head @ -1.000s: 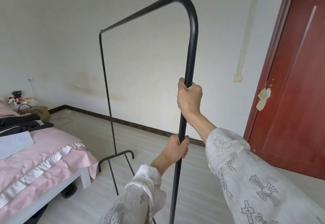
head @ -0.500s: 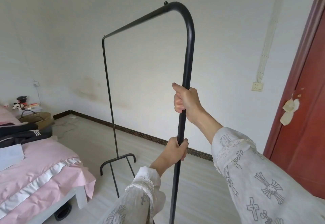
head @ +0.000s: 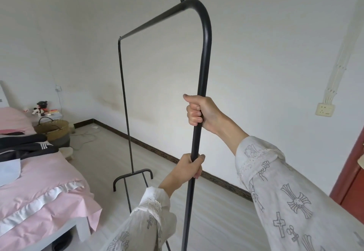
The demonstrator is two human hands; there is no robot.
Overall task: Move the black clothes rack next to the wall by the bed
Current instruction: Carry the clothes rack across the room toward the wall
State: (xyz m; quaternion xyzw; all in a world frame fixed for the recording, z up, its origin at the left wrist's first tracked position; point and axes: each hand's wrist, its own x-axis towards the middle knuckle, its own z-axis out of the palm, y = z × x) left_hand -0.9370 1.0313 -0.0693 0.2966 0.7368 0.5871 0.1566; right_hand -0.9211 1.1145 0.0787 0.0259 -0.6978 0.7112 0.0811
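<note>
Black tubing fills the middle of the view: the clothes rack (head: 204, 53) is carried by its near upright, with the right hand (head: 199, 112) clenched around the post high up and the left hand (head: 187, 169) clenched around it lower down. Both hands keep the same hold as a second ago, with the right now a little lower on the post. What has changed is the room around them. The red door (head: 352, 181) has slid almost out of view at the right edge, the wall socket (head: 325, 109) has moved well to the right, and the white wall (head: 256, 63) with its dark skirting now fills most of the background. The pink bed (head: 43, 183) sits closer on the left, and the woven basket (head: 55, 130) beside it is more plainly in sight.

That reads as the person turning and stepping toward the bed-side wall with the rack in tow. The rack's far foot (head: 133, 175) appears over the floor (head: 110, 152) near the bed's corner, well apart from the skirting; whether it touches the floor is unclear. By my judgement the move is under way but unfinished: the rack must yet travel to the wall and be set down parallel to it, clear of the bedding.
</note>
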